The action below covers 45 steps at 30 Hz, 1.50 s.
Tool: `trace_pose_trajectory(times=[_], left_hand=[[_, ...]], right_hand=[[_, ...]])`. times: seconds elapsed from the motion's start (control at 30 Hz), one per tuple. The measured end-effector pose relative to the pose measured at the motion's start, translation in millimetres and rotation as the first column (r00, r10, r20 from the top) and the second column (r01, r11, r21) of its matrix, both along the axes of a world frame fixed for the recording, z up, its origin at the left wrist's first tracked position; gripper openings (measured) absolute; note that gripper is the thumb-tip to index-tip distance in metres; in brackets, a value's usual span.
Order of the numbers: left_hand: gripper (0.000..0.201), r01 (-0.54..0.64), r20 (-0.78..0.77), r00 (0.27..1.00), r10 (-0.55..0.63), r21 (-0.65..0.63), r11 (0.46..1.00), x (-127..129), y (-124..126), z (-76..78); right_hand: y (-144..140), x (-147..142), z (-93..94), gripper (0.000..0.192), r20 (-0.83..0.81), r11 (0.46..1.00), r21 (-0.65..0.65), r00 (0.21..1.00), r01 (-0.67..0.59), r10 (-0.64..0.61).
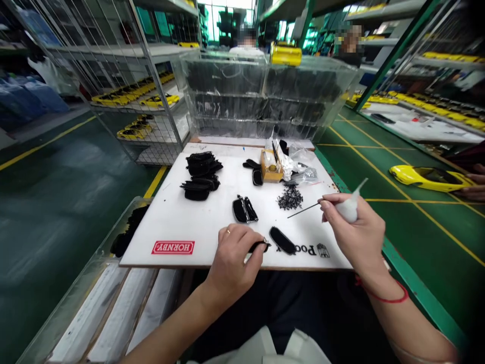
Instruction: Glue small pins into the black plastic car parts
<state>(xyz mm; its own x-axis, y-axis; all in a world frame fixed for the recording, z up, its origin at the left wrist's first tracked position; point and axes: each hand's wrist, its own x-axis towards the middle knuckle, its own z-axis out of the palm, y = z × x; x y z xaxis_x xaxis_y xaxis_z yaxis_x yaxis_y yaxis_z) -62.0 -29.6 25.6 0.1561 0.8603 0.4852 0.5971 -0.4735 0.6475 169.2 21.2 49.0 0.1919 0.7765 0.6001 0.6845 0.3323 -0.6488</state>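
My left hand (235, 259), low at the front of the white board, is closed on a small black part (259, 246), mostly hidden by the fingers. My right hand (358, 235) pinches a thin dark rod (303, 210) that points left toward a heap of tiny black pieces (290, 197). Tucked in the same hand is a small white squeeze bottle (349, 208) with a pointed nozzle. Between the hands lies a flat, rounded black part (282, 239). Farther back, a few similar black parts (244, 209) stand close together.
Stacked black parts (200, 174) occupy the white board (212, 222) at left. Behind sit a small wooden box (271, 172) and crumpled plastic bags (303, 172). A large clear bin (227, 96) closes off the back. At right, another person's hand (475, 184) touches a yellow model car (428, 178).
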Motion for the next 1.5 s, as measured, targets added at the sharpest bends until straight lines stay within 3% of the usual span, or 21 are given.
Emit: trace_pose_trajectory(times=[0.07, 0.13, 0.2, 0.33, 0.43, 0.5, 0.6, 0.77, 0.9, 1.0, 1.1, 1.27, 1.47, 1.5], left_hand=[[0.011, 0.065, 0.106, 0.994, -0.038, -0.268, 0.961, -2, 2, 2.7], [0.012, 0.146, 0.212, 0.976, -0.046, -0.488, 0.861, -7, 3, 4.4], [0.016, 0.206, 0.285, 0.958, -0.027, -0.623, 0.755, -13, 0, 3.5], [0.034, 0.38, 0.483, 0.875, 0.028, -0.722, 0.578, -21, -6, -5.2], [0.035, 0.483, 0.603, 0.785, 0.142, -0.74, 0.467, -22, -8, -9.8], [0.031, 0.472, 0.603, 0.773, 0.198, -0.754, 0.456, -25, -7, -9.4], [0.024, 0.437, 0.589, 0.778, 0.218, -0.756, 0.487, -31, -5, -5.4], [0.024, 0.351, 0.537, 0.81, 0.236, -0.766, 0.538, -38, -3, -1.1], [0.029, 0.288, 0.515, 0.795, 0.321, -0.786, 0.548, -31, -1, 1.6], [0.023, 0.272, 0.493, 0.809, 0.32, -0.796, 0.54, -22, 1, 7.0], [0.018, 0.256, 0.469, 0.826, 0.313, -0.807, 0.532, -15, 3, 12.5], [0.021, 0.301, 0.494, 0.799, 0.342, -0.822, 0.483, -10, 2, 11.3], [0.034, 0.349, 0.518, 0.789, 0.33, -0.82, 0.453, -13, 8, -19.2], [0.036, 0.357, 0.53, 0.788, 0.314, -0.808, 0.468, -13, 10, -23.4]], right_hand=[[24, -1, 3.6, 0.012, -0.01, 1.0, 0.01, 1.0, 0.006, -0.006], [49, -7, 9.5, 0.011, -0.012, 0.999, 0.054, 1.0, -0.003, 0.004], [72, -16, 14.9, 0.011, -0.001, 0.991, 0.13, 0.999, -0.031, 0.032], [113, -33, 15.7, 0.012, 0.12, 0.958, 0.272, 0.991, -0.086, 0.055], [137, -40, 8.4, 0.013, 0.215, 0.953, 0.275, 0.974, -0.127, 0.067], [146, -42, 2.5, 0.012, 0.243, 0.961, 0.226, 0.964, -0.162, 0.105], [146, -40, -5.4, 0.015, 0.254, 0.973, 0.126, 0.955, -0.191, 0.154], [116, -21, -15.9, 0.019, 0.2, 0.983, -0.118, 0.966, -0.144, 0.165], [85, -1, -22.5, 0.016, 0.168, 0.892, -0.418, 0.95, -0.174, 0.264], [67, 5, -22.9, 0.015, 0.19, 0.818, -0.537, 0.915, -0.208, 0.357], [61, 0, -22.5, 0.017, 0.244, 0.798, -0.571, 0.888, -0.193, 0.389], [74, -14, -34.4, 0.014, 0.372, 0.833, -0.525, 0.833, -0.175, 0.409], [84, -25, -48.2, 0.01, 0.541, 0.884, -0.439, 0.739, -0.158, 0.401], [85, -27, -49.4, 0.009, 0.57, 0.893, -0.422, 0.72, -0.156, 0.396]])
